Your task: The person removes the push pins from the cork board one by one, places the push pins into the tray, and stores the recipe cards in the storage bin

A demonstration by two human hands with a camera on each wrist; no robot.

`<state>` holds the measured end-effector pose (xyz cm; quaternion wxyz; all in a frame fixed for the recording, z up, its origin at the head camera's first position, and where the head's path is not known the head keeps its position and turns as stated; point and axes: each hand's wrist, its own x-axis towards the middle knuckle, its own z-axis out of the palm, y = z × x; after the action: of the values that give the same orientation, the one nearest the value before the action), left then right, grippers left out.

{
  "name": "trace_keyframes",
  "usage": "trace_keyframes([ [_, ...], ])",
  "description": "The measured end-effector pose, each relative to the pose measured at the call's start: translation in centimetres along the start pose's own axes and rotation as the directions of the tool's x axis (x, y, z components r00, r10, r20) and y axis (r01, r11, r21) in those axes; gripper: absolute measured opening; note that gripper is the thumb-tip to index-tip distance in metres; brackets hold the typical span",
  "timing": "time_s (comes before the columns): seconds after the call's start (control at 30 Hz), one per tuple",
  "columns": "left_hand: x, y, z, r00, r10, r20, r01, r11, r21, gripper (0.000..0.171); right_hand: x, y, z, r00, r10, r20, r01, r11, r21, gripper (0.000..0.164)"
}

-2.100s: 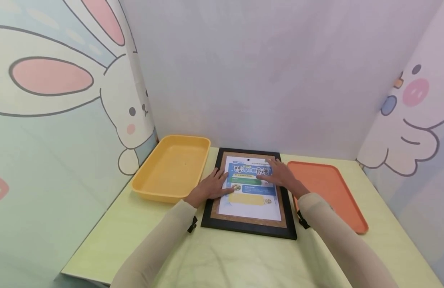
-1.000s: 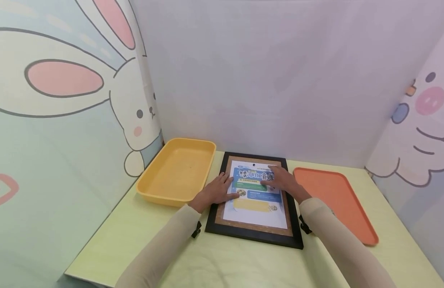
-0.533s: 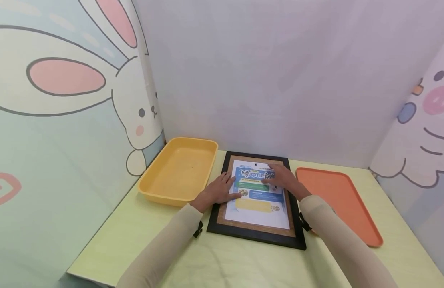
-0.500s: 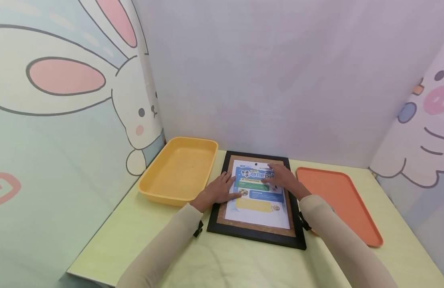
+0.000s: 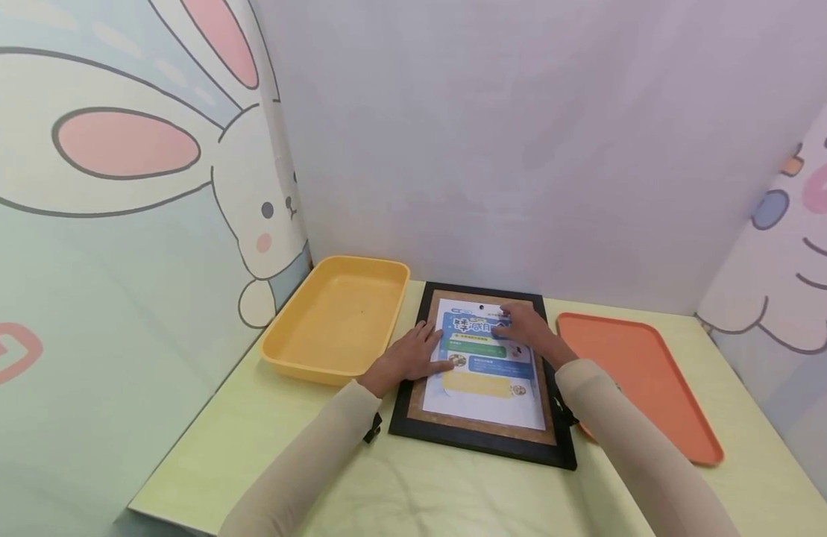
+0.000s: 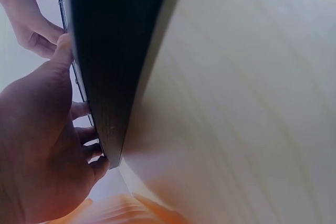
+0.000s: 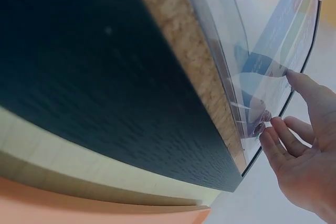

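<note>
Right hand (image 5: 529, 328) had drawn thumb slightly toward fingers. Printed sheet (image 5: 487, 369) lay just below frame's center on black-framed corkboard (image 5: 480, 440). Right grip looked narrow, fingertips near sheet's upper-right corner; left hand (image 5: 409, 354) rested along left edge, grip wide. Good work likely meant steady left hand, even pressure, no dragging. Yellow tray (image 5: 342, 321) stood center-left, orange tray (image 5: 644, 373) lower right, on bench (image 5: 232, 440).

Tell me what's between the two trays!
In the head view, a framed board with a printed sheet, under the left hand and right hand, lies between the yellow tray and orange tray.
</note>
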<state>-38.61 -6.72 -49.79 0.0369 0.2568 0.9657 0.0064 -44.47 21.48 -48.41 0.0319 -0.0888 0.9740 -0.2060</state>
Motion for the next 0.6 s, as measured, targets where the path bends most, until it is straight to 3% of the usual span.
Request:
trace_keyframes([
  [0.6, 0.0, 0.0, 0.3, 1.000, -0.005, 0.006, 0.005, 1.000, 0.024, 0.094, 1.7, -0.1, 0.7, 0.999, -0.002, -0.046, 0.003, 1.000, 0.030, 0.054],
])
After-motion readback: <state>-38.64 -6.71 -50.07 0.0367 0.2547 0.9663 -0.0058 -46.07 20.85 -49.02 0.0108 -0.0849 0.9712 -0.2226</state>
